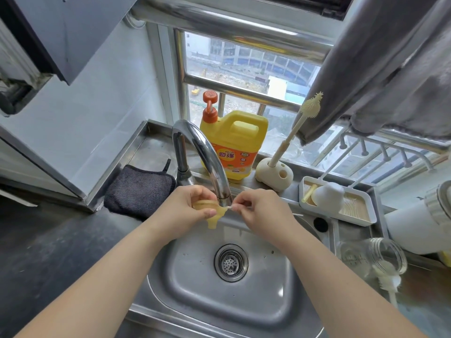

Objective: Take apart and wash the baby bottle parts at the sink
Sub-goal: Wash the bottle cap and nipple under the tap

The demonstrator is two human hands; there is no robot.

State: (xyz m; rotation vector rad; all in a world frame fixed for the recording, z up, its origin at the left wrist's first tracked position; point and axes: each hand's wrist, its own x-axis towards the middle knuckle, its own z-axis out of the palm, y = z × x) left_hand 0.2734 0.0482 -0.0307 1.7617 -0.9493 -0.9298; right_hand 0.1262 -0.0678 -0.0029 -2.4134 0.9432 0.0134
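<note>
Two hands over the sink [170, 284], right under the faucet [207, 152] spout. Your left hand [188, 211] curls fingers and thumb round the yellowish silicone nipple [213, 217], tip pointing down. Your right hand [258, 211] pinches a thin pale stick-like part [231, 208] between thumb and fingertips, its end at the nipple's side; can't tell what it is or if it's inside. No water visible.

Risks, as I judge them: wet silicone could slip from your hold and drop toward the drain strainer [230, 262]. Pull the thin part at an angle and it may bend or tear the nipple. The glass bottle [373, 259] lies on its side on the right counter, near the basin; your right elbow could knock it.
</note>
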